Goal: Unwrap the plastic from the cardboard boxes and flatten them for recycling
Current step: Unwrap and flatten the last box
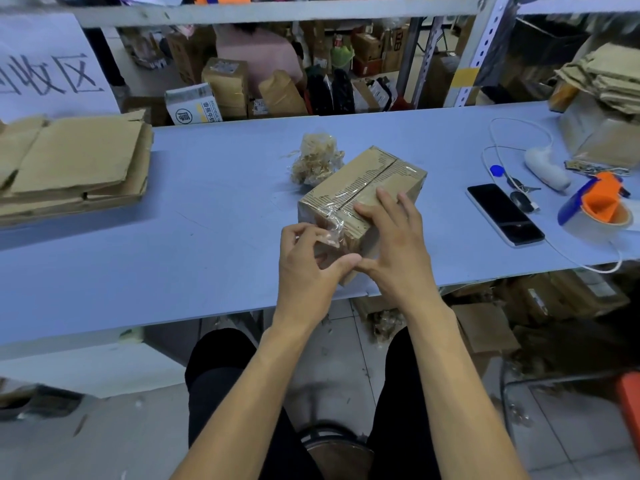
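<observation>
Our left hand (308,261) fingers pinch the clear plastic (331,226) off the box (360,188); right hand (394,244) fingers spread, pressing its top.

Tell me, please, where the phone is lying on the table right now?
The phone lies flat on the right side of the table, right of the box, with keys and the tape dispenser beside it.

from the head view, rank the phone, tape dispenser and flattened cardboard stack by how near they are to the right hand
1. Phone: on the table just right of the right hand.
2. Tape dispenser: further right, beyond the phone.
3. Flattened cardboard stack: far left end of the table.
</observation>
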